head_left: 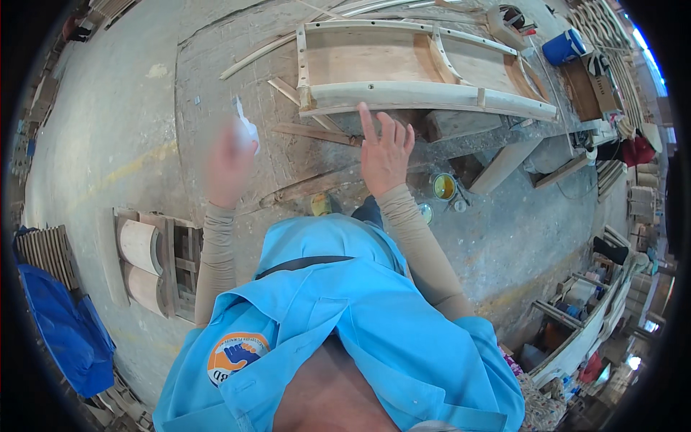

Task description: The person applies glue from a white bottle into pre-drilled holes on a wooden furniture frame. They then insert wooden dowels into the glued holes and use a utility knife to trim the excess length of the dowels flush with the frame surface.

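Observation:
A long pale wooden furniture frame (425, 96), with curved cross pieces and a panel inside, lies ahead of me on the bench. My right hand (386, 153) is at its near rail, fingers spread, the index fingertip at or just short of the wood; nothing is in that hand. Off to the left of the frame, my left hand (232, 162) is closed around a white thing with a narrow tip (247, 128). Blur hides the left fingers and keeps me from telling exactly what the white thing is.
Loose wood strips (306, 104) lie left of the frame. Below the bench edge stands an open can of yellowish liquid (444, 187). A blue bucket (563, 47) is at the far right. Curved wooden parts (140, 248) and a blue tarp (61, 327) lie at left.

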A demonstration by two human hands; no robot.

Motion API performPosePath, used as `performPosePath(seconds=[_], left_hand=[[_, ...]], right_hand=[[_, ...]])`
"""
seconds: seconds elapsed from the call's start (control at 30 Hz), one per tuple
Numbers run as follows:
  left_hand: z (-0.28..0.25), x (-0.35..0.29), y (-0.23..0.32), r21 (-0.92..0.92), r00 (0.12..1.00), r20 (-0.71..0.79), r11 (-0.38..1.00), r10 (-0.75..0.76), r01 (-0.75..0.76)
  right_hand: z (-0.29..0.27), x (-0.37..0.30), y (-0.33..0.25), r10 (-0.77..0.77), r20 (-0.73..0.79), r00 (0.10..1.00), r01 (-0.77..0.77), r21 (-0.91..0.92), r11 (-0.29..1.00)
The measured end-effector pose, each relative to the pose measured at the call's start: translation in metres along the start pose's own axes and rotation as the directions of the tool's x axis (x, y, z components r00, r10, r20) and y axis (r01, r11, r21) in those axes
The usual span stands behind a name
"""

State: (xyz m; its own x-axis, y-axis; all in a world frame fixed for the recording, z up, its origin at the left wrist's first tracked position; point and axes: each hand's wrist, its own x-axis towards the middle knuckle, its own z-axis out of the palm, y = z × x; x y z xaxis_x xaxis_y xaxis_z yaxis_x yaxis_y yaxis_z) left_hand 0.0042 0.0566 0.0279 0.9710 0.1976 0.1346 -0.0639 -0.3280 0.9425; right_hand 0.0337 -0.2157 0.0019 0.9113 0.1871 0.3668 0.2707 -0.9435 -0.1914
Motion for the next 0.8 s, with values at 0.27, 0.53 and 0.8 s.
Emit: performPosePath(seconds=[0.27, 0.53, 0.8], left_hand=[[0.013, -0.010, 0.011, -0.068, 0.999, 0.022, 0.997, -0.036, 0.037], [0.045, -0.025, 0.036, -0.170, 0.993, -0.091, 0.984, -0.076, 0.060], [0.085, -0.031, 0.050, -0.311, 0.975, -0.124, 0.940, -0.184, 0.137]], right_hand=[[-0.006, 0.006, 0.004, -0.056, 0.035, 0.998, 0.058, -0.069, 0.996], [-0.012, 0.000, 0.036, -0.036, 0.035, 0.999, 0.038, -0.060, 0.997], [-0.016, 0.007, 0.045, -0.166, 0.164, 0.972, 0.141, 0.153, 0.978]])
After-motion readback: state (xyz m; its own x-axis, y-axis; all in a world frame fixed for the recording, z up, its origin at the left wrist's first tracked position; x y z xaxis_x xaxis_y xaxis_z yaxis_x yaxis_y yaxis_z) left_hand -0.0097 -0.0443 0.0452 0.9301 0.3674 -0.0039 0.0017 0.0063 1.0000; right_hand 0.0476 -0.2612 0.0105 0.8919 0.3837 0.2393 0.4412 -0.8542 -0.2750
